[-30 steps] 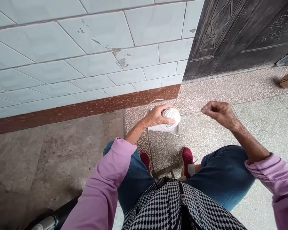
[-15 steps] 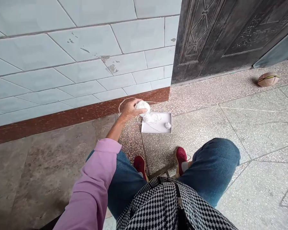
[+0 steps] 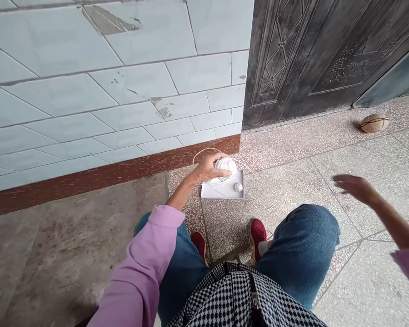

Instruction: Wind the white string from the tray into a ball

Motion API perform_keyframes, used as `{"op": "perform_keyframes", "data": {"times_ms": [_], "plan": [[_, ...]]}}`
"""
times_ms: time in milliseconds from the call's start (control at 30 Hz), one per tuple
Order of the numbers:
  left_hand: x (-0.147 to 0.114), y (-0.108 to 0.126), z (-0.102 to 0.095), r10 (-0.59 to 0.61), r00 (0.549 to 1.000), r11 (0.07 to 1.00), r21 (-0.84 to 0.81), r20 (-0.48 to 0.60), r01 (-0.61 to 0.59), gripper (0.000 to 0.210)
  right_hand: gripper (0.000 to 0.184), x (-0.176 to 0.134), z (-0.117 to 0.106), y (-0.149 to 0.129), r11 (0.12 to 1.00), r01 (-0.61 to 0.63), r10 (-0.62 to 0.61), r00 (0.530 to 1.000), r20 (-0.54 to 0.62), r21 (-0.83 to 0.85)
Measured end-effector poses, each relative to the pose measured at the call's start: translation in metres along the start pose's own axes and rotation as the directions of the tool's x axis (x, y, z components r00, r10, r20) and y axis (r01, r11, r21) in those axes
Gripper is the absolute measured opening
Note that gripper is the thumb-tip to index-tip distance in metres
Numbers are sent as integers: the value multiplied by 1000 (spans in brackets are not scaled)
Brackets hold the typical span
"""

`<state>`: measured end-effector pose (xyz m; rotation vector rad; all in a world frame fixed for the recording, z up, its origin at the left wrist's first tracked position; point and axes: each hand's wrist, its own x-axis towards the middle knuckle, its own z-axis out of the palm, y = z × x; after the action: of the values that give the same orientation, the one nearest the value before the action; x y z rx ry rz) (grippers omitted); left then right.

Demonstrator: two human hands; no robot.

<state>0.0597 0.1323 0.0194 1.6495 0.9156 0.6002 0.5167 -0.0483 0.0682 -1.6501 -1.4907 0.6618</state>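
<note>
My left hand (image 3: 209, 169) is closed around a white ball of yarn (image 3: 226, 167), thumb across its near side. Below the ball lies a shallow white box lid (image 3: 218, 193) on the floor, partly hidden by hand and ball. A much smaller ball of white yarn (image 3: 238, 187) rests in its right part. A loose yarn strand (image 3: 207, 150) arcs beyond my left hand against the wall base. Off to the right, my right hand (image 3: 356, 187) hovers over the floor, slightly blurred, fingers stretched leftward; I see nothing in them.
A pale blue tiled wall (image 3: 139, 81) with a red-brown skirting rises in front. Right of it stands a dark embossed door (image 3: 293, 68), with a brownish ball (image 3: 375, 123) on the floor nearby. My knees and red shoes (image 3: 258, 231) are close to the lid.
My right hand has come into view from the right. My left hand, still around the yarn ball, has moved right over the lid. The long strand stretching right no longer shows.
</note>
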Motion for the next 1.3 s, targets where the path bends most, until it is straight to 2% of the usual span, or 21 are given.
{"op": "perform_keyframes", "data": {"times_ms": [100,200,267,333,367,400,467,500,567,600,700,767,833,867,900,967,1000,1067,1167,1233,1300], "plan": [[7,6,13,32,999,999,-17,23,-31,61,30,28,60,-8,976,-153,103,952,289,156],[9,10,22,59,997,998,-11,50,-58,64,45,53,136,-38,912,-236,54,880,473,336],[7,13,25,74,992,997,-9,98,-74,63,51,61,176,-56,857,-319,36,820,571,404],[3,16,25,85,988,996,-19,128,-83,61,53,63,195,-59,812,-386,41,786,617,438],[1,16,24,83,989,996,-36,126,-79,61,53,62,194,-54,800,-401,57,791,609,446],[-1,17,22,78,990,995,-68,115,-70,63,55,60,186,-45,799,-401,84,813,577,448],[-4,18,15,34,995,981,-192,96,-15,72,59,52,150,-17,830,-384,180,871,458,405],[-6,19,10,7,997,963,-268,80,15,75,61,44,124,1,852,-383,246,895,373,357],[-9,22,1,-36,999,908,-417,5,34,76,64,20,63,35,874,-441,409,894,182,205],[-11,24,-3,-48,998,879,-477,-50,19,75,63,3,31,51,860,-489,486,872,59,145],[-15,29,-7,-66,980,817,-574,-188,-55,70,53,-50,-43,85,794,-605,608,788,-94,64],[-14,32,-1,-79,980,797,-602,-182,-48,70,42,-76,-66,98,721,-692,690,717,-96,12],[-10,32,10,-95,985,775,-632,-142,-17,74,28,-82,-65,103,637,-761,764,645,-34,-123],[-6,32,16,-103,986,759,-651,-133,-9,76,22,-76,-57,102,624,-754,770,638,-1,-202],[-1,31,23,-113,984,741,-672,-136,-8,78,17,-66,-44,99,645,-718,748,663,24,-263],[7,28,33,-136,980,708,-706,-149,-9,80,14,-34,-8,82,778,-569,605,792,75,-268],[11,27,36,-139,979,695,-719,-152,-13,80,18,-15,14,68,851,-482,507,857,92,-207],[16,26,41,-129,980,677,-735,-148,-22,80,33,23,64,31,956,-295,290,936,199,-5],[19,28,42,-113,985,662,-749,-133,-25,78,49,65,139,-30,951,-114,25,955,297,286],[18,30,41,-104,985,654,-756,-136,-35,79,55,80,183,-63,908,-79,-86,925,369,410],[18,30,39,-89,982,649,-758,-166,-69,78,57,84,215,-82,868,-114,-133,884,448,483]]}}
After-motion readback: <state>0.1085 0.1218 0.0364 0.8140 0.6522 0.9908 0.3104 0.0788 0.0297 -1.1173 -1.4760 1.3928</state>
